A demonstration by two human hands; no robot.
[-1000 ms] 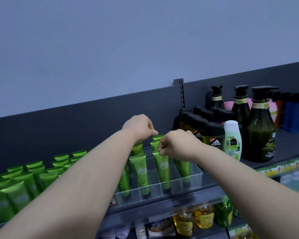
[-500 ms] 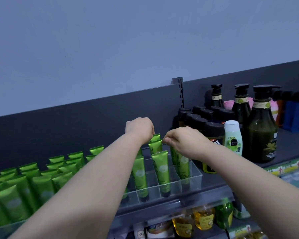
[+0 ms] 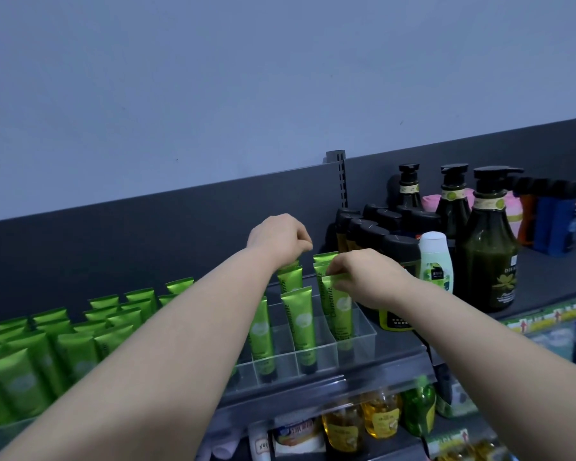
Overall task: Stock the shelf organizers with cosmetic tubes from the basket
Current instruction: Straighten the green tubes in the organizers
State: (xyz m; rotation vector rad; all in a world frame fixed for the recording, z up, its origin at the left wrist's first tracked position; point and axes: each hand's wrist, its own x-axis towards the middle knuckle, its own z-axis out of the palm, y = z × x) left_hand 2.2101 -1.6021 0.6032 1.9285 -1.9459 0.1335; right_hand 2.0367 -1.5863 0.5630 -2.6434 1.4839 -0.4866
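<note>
Currently: right hand (image 3: 368,277) pinches crimped top of tube (image 3: 341,307); tube near-vertical, cap down, in organizer (image 3: 366,331) right lane. Left hand (image 3: 280,239) apparently pinches rear tube (image 3: 290,281), likewise upright.

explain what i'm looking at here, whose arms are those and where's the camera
There is no machine here. The arms belong to a person, and the one picture comes from a camera worn on their head, looking forward and down. On the shelf stands a clear organizer whose compartments hold upright green tubes. Rows of green tubes fill the left side, and dark pump bottles stand to the right. The left hand pinches the top of the back tube. The right hand pinches the top of the right tube.
</note>
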